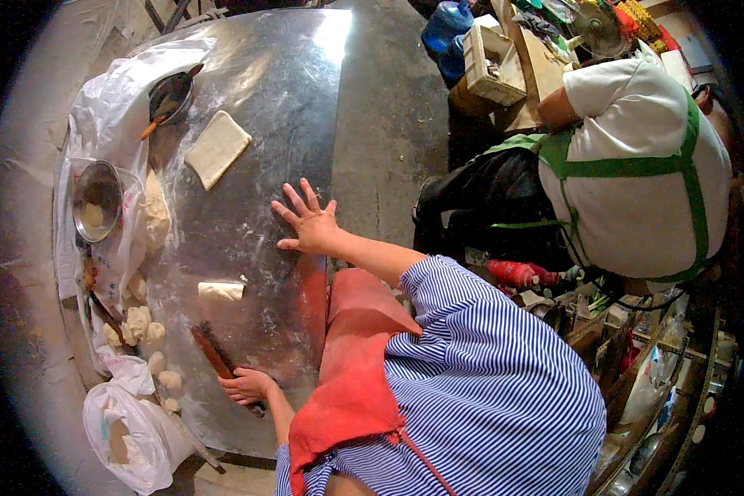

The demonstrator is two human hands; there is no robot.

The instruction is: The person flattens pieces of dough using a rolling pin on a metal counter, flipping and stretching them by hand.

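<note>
Table first, biggest thing we have: smooth grey metal top (256,157), shiny at the far end, dusted and smeared with white powder. Along its left side we see a crumpled white sheet (107,95); cloth or plastic, can't tell.

Containers, big to small. Thin white plastic bag (169,442) slumps at the near left corner; something flat and tan shows inside. Off the table, beyond a co-worker in a white shirt (628,198) with green straps, we've got a boxy off-white crate (504,89) holding small items we can't make out. Rounded, translucent blue jug (446,29) just beside it; contents unclear. Round metal bowl (99,178) on the sheet: pale lump in the bottom. Smaller dark bowl (174,85) further up: a brown-orange handle sticks out over its rim, contents too dark to read.

Our right hand (308,225) is spread flat, fingers splayed, nothing in it, at the table edge. Our left hand (248,386) is wrapped around a long dark-brown tool (212,349), rod or brush, can't tell, slanting over the near end of the tabletop.

Dough: flat, smooth, rounded-corner sheet (217,150) mid-table, up from the right hand. Small oblong slab (221,291) near the tool's tip. Rough, knobby lumps (139,324) lie along the left side.
</note>
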